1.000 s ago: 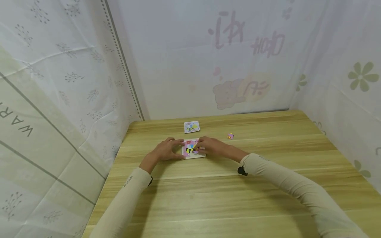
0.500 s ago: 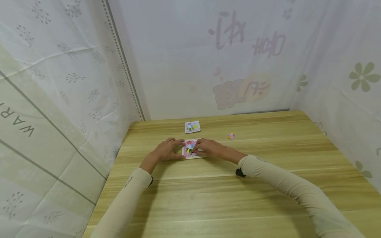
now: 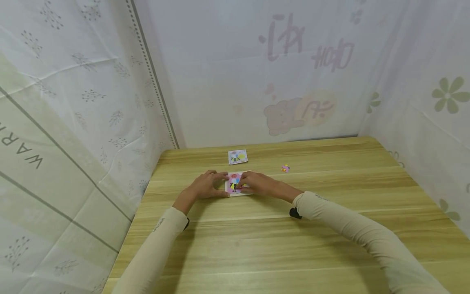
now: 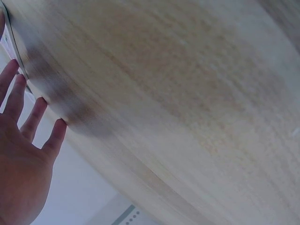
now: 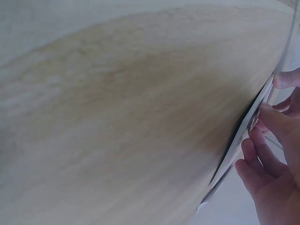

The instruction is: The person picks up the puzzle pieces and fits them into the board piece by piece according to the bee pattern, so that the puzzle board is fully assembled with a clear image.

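Note:
In the head view a small jigsaw puzzle (image 3: 233,193) with a bee picture on pink and a pale border lies on the table. My left hand (image 3: 206,185) spans its left side, thumb at the lower corner and forefinger at the upper one. The left wrist view shows the fingers of the left hand (image 4: 28,126) spread and fairly straight. My right hand (image 3: 258,183) covers the puzzle's right part, thumb and forefinger pinching a puzzle piece at the bee's body, mostly hidden by the fingertips. From the right wrist, the right hand (image 5: 276,154) shows its fingertips right at the puzzle's surface.
Behind the puzzle lies a square picture card (image 3: 238,157) with the same bee. Loose pink-and-yellow puzzle pieces (image 3: 285,168) lie to the right. The wooden table (image 3: 235,245) ends at patterned curtains (image 3: 220,81) at the back and sides.
The right fingertips have shifted slightly left and down over the bee; the yellow seen at them a second ago is now hidden. The left hand stays at the puzzle's left side.

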Available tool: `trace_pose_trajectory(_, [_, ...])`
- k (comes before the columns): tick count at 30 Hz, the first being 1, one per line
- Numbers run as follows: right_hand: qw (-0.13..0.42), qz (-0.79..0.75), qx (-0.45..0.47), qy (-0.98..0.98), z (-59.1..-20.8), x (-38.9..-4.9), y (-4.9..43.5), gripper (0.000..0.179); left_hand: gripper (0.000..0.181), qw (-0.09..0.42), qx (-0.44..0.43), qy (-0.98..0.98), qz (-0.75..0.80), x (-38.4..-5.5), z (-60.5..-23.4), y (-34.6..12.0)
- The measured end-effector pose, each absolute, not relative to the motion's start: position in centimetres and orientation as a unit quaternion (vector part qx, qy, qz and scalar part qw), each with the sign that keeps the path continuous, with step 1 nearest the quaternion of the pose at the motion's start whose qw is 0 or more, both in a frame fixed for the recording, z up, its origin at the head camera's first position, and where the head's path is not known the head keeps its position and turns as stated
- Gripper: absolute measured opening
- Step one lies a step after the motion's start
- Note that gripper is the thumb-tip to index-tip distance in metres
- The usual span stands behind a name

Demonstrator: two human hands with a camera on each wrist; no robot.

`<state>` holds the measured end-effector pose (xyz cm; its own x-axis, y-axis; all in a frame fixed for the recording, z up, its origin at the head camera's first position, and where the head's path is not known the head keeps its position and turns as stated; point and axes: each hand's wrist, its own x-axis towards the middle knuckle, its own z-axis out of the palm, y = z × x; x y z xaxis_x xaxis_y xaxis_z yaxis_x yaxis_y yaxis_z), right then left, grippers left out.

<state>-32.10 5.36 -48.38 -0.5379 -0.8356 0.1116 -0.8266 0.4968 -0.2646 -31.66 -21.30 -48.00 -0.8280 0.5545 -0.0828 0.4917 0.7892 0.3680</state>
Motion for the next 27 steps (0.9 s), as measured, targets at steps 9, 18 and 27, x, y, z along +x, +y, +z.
trace_pose_trajectory(9, [0.030, -0.143, -0.470, 0.871, -48.28, -31.89, 5.13, 0.021, 0.072, 0.096, 0.274, 0.942, 0.170, -31.57, -47.95, -21.26])
trace_pose_trajectory(18, [0.017, -0.130, -0.474, 0.871, -48.60, -31.85, 5.15, 0.021, 0.073, 0.098, 0.270, 0.942, 0.172, -31.60, -47.97, -21.24])
trace_pose_trajectory(27, [0.008, -0.128, -0.479, 0.868, -48.50, -31.38, 5.33, 0.023, 0.073, 0.098, 0.275, 0.941, 0.170, -31.54, -47.82, -21.29])
